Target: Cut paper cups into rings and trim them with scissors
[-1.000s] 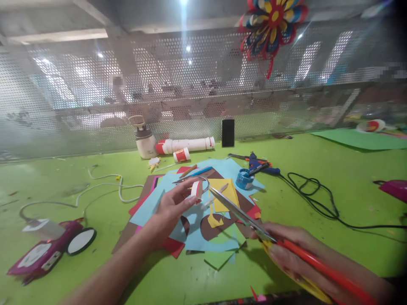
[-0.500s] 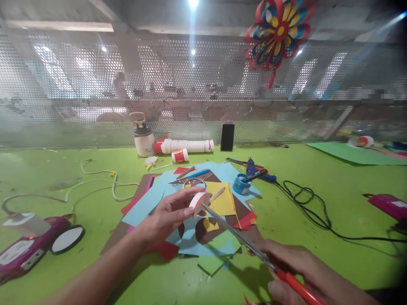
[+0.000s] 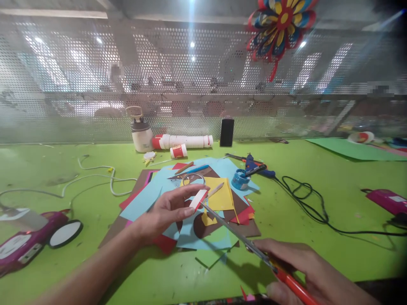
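Note:
My left hand (image 3: 173,205) pinches a short, white, red-edged paper cup piece (image 3: 198,199) between thumb and fingers, its white side turned toward me. My right hand (image 3: 286,264) is closed round the red handles of a pair of scissors (image 3: 233,233). The scissor blades reach up and left, with their tips at the red edge of the cup piece; whether they touch it I cannot tell. Beneath both lie overlapping sheets of coloured paper, among them a light blue sheet (image 3: 144,199) and a yellow sheet (image 3: 222,199). A pencil (image 3: 216,189) rests on the yellow one.
A blue paint jar (image 3: 241,181) and a glue gun (image 3: 254,165) with a looping black cord stand right of the papers. Behind are a sprayer bottle (image 3: 141,135), stacked paper cups (image 3: 187,141) and a phone (image 3: 227,132). A purple power strip (image 3: 34,241) lies left.
My left hand has turned the cup piece, so its round face no longer shows and its white side faces me. The scissors stay against its edge. The view has tipped slightly down.

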{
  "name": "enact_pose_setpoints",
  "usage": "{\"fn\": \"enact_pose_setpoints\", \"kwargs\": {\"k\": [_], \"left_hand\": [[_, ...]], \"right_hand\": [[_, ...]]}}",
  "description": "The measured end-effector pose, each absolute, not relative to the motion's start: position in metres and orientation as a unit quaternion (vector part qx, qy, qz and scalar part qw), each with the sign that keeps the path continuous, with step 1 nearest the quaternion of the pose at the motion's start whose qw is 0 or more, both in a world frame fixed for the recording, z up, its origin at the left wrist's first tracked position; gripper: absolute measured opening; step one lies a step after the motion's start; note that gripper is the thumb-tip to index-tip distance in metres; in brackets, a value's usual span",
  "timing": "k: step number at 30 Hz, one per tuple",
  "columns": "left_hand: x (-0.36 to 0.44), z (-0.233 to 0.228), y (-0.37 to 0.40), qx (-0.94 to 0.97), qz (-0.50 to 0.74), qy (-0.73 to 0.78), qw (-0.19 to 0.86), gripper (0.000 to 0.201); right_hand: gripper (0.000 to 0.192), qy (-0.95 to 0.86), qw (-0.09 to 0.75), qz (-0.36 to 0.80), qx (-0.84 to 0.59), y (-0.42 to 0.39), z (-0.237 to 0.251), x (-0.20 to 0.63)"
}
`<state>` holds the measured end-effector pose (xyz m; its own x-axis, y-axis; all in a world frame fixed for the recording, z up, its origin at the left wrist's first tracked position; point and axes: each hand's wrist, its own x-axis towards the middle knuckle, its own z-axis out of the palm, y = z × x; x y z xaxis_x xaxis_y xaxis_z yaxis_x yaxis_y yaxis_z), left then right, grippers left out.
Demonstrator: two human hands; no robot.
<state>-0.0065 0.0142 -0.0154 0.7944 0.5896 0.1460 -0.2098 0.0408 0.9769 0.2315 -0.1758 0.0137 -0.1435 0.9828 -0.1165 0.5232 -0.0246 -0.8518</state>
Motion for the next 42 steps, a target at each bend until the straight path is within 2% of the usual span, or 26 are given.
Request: {"fn": "enact_pose_setpoints", "kwargs": {"k": [10,14,19,26,31,36,42], "left_hand": [[-0.008,-0.019,0.016,0.631,0.272,0.143,0.712,0.048],[-0.007,-0.018,0.015,0.623,0.277,0.146,0.717,0.044],[-0.007,-0.021,0.017,0.551,0.26,0.124,0.783,0.045],[-0.006,-0.016,0.017,0.516,0.267,0.11,0.806,0.041],[-0.008,-0.014,0.017,0.516,0.26,0.106,0.809,0.039],[-0.01,-0.016,0.017,0.518,0.261,0.123,0.805,0.042],[-0.009,-0.015,0.015,0.523,0.268,0.131,0.798,0.042]], "right_hand": [[0.038,-0.636,0.32,0.405,-0.573,-0.174,0.015,0.228],[0.038,-0.637,0.294,0.408,-0.584,-0.173,0.016,0.229],[0.044,-0.65,0.242,0.403,-0.598,-0.172,0.016,0.233],[0.036,-0.633,0.257,0.405,-0.608,-0.174,0.022,0.231],[0.041,-0.643,0.243,0.417,-0.594,-0.172,0.023,0.229],[0.025,-0.656,0.227,0.383,-0.609,-0.17,0.024,0.223],[0.023,-0.638,0.256,0.384,-0.617,-0.177,0.025,0.219]]}}
